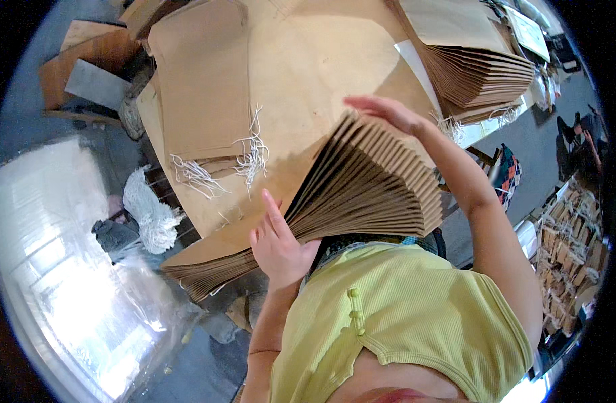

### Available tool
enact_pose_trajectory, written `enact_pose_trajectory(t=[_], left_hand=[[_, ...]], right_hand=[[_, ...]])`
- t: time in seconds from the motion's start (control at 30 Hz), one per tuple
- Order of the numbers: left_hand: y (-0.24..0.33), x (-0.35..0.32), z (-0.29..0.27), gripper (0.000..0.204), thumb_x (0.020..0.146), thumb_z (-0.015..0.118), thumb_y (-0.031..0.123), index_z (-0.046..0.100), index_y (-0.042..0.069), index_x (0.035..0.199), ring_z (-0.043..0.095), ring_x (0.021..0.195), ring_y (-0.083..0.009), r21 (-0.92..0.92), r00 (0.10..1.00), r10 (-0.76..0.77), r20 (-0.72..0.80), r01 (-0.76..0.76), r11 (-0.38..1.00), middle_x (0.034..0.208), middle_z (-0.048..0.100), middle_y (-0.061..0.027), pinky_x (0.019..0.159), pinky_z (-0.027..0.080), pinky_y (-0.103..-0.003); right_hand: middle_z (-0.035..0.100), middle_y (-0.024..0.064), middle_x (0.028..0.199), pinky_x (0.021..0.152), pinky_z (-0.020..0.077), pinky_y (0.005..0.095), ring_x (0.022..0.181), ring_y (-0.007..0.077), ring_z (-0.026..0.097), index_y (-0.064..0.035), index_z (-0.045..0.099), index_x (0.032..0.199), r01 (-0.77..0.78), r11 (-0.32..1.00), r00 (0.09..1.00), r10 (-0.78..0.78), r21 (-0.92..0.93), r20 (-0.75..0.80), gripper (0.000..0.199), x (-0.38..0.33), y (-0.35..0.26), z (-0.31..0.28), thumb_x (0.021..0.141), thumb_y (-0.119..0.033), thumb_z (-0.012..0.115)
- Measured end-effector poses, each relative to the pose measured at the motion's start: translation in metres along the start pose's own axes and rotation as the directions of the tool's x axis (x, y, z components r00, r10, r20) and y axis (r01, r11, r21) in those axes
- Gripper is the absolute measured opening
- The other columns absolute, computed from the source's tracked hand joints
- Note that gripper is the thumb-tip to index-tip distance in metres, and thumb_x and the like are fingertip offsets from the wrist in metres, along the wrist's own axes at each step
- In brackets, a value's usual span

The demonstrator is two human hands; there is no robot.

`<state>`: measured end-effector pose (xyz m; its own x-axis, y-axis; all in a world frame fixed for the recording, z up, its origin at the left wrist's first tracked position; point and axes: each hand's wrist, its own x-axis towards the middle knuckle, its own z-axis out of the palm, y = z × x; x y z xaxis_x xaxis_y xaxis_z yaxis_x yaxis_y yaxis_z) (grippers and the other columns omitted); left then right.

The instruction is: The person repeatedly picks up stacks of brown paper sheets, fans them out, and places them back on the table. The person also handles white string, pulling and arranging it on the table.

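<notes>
as the fanned paper stack (368, 181) overhangs the near edge of the table (314, 60), i worry it could slip apart if the open right hand (388, 113) at its top lifts or the left hand (281, 254), whose grip i can't tell, slackens.

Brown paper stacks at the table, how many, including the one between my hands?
3: left stack and right stack on the table; middle stack between left hand and right hand. Others may be hidden.
</notes>
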<state>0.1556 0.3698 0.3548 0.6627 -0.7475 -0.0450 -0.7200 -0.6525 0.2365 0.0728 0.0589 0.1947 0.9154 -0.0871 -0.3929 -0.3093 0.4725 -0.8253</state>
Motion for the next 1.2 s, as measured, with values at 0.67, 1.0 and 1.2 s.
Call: enact_pose_trajectory(t=[0.67, 1.0, 1.2], left_hand=[[-0.005, 0.001, 0.006, 0.112, 0.065, 0.081, 0.043, 0.019, 0.000, 0.146, 0.064, 0.090, -0.0370, -0.018, 0.995, 0.100, -0.002, -0.100, 0.995, 0.112, 0.064, -0.0180, 0.071, 0.052, -0.044], [0.013, 0.006, -0.010, 0.107, 0.066, 0.079, 0.049, 0.026, -0.002, 0.143, 0.065, 0.081, -0.0387, 0.164, 0.970, -0.119, 0.211, 0.084, 0.983, 0.087, 0.069, -0.0177, 0.080, 0.051, -0.044], [-0.004, 0.004, 0.006, 0.063, 0.066, 0.078, 0.048, 0.061, -0.002, 0.101, 0.065, 0.072, -0.0362, 0.110, 0.976, 0.217, 0.003, -0.216, 0.970, 0.073, 0.067, -0.0178, 0.091, 0.043, -0.045]], right_hand=[[0.027, 0.0104, 0.154, 0.116, 0.0197, 0.0402, 0.142, 0.0267, 0.025, -0.0108, 0.026, 0.149, 0.146, 0.876, 0.828, -0.363, -0.460, -0.428, 0.062, -0.116, 0.043, 0.008, 0.099, -0.045, 0.039], [0.019, 0.0089, 0.157, 0.113, 0.0267, 0.0359, 0.140, 0.0189, 0.025, -0.0151, 0.010, 0.153, 0.350, 0.929, 0.798, -0.363, -0.120, -0.481, 0.123, -0.176, 0.114, 0.067, 0.057, -0.004, 0.086], [0.055, 0.0054, 0.131, 0.099, 0.0452, 0.0333, 0.117, 0.0186, 0.053, -0.0083, 0.039, 0.141, 0.381, 0.849, 0.681, -0.525, -0.365, -0.511, 0.086, -0.147, 0.114, 0.078, 0.067, -0.003, 0.082]])
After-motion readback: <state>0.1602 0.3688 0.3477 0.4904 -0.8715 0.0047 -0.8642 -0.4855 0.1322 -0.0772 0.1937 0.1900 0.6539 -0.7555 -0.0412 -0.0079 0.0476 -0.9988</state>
